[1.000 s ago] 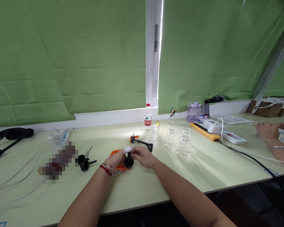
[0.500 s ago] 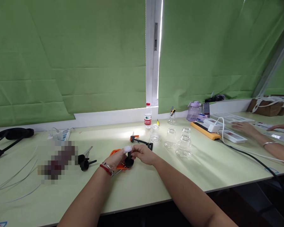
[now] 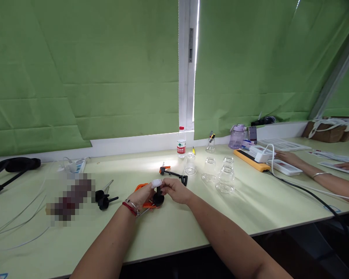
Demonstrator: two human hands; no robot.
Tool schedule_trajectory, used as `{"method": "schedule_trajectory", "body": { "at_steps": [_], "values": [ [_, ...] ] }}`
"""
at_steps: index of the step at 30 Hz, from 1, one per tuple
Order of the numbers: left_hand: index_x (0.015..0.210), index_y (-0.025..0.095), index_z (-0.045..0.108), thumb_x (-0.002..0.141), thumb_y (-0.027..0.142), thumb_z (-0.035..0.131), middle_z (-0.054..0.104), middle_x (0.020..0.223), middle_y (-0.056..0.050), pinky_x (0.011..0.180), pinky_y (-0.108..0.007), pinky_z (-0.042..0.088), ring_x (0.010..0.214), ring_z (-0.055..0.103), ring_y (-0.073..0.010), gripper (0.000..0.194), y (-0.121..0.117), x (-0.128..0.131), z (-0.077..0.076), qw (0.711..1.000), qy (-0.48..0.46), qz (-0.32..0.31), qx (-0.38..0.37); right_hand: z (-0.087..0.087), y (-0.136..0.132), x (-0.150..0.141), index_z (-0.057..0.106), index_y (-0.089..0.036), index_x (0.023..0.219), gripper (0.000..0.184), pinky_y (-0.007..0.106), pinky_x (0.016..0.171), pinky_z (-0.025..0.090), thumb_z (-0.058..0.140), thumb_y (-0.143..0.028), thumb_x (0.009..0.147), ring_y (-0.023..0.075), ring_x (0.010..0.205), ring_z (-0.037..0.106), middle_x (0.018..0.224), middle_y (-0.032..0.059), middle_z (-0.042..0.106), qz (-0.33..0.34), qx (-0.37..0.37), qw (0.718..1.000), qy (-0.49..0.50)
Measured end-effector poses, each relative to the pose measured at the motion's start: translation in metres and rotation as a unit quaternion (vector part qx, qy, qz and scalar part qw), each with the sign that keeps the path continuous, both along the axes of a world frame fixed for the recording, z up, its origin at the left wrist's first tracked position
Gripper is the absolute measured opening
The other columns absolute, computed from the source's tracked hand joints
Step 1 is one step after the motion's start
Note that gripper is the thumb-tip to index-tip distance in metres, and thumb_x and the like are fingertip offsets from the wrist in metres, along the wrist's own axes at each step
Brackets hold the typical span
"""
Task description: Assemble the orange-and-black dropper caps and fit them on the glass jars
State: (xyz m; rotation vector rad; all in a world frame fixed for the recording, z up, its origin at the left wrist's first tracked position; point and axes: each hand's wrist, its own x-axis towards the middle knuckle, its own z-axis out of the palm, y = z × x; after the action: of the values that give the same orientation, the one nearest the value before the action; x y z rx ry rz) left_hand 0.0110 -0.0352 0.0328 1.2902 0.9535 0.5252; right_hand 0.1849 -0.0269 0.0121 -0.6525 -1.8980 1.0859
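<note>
The right hand (image 3: 177, 190) pinches the round, black plastic part (image 3: 158, 200) by its stem, near the left hand (image 3: 143, 196), whose fingers I can't tell. It looks light and stiff; the stem seems good to hold.

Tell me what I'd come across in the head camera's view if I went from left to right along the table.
Black headset, white power strip, black cup-shaped pieces, left hand, right hand, glass holding pens, purple jug, white adapter, brown bags.
</note>
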Motion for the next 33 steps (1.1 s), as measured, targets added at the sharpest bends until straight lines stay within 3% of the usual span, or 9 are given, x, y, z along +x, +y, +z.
{"method": "schedule_trajectory", "body": {
  "at_steps": [12, 33],
  "values": [
    [0.09, 0.012, 0.057, 0.07, 0.067, 0.046, 0.059, 0.062, -0.007, 0.037, -0.025, 0.038, 0.053, 0.059, -0.0205, 0.06, -0.0034, 0.0015, 0.0046, 1.0, 0.01, 0.022, -0.009, 0.0009, -0.0016, 0.0005, 0.064, -0.017, 0.082, 0.019, 0.027, 0.067, 0.049, 0.047, -0.011, 0.077, 0.0118, 0.065, 0.058, 0.075, 0.0009, 0.058, -0.015, 0.053, 0.998, -0.024],
    [0.091, 0.013, 0.058, 0.069, 0.068, 0.047, 0.061, 0.062, -0.007, 0.038, -0.024, 0.036, 0.052, 0.059, -0.0194, 0.061, -0.0016, 0.001, 0.003, 1.0, 0.011, 0.013, -0.015, 0.002, 0.0014, 0.0007, 0.065, -0.015, 0.073, 0.008, 0.027, 0.065, 0.046, 0.061, -0.022, 0.071, 0.0111, 0.06, 0.056, 0.065, -0.0011, 0.058, 0.0, -0.092, 0.995, 0.033]
  ]
}}
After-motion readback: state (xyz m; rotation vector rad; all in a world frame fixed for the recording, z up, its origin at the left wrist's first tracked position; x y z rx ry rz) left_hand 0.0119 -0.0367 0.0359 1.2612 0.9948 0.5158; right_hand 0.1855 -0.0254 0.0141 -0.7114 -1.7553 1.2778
